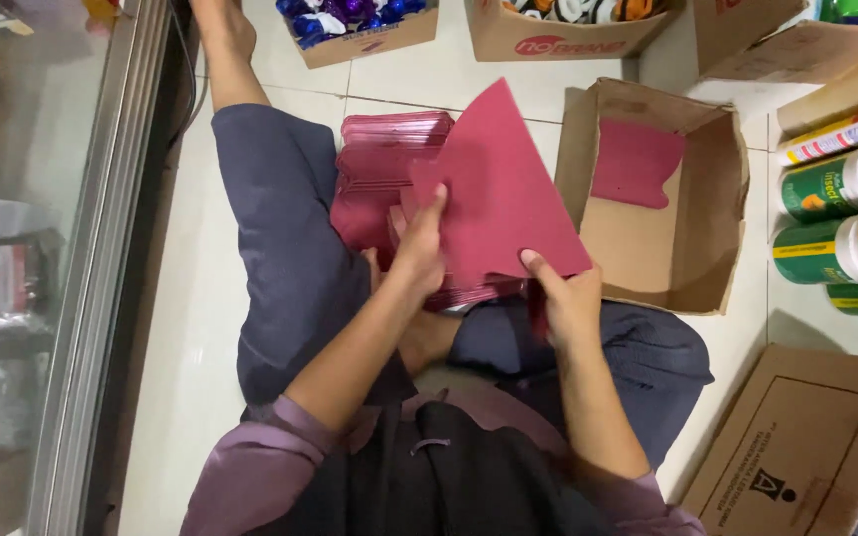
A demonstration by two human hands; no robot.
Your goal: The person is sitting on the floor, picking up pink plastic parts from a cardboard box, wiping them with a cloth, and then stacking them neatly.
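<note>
Hands are closed on a maroon sheet: the left hand pinches its left edge, the right hand its lower edge. Beneath it, a stack of similar sheets is partly hidden. One sheet is contained in the open box. Farther boxes are cut off.

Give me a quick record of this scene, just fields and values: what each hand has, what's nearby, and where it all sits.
Left hand: grips the dark red card sheet at its left edge
Right hand: holds the same sheet's lower edge, thumb on top
Stack of red sheets: on the lap, behind the held sheet
Open cardboard box: on the tiled floor, one red piece inside
Green cans: lying far right
</note>
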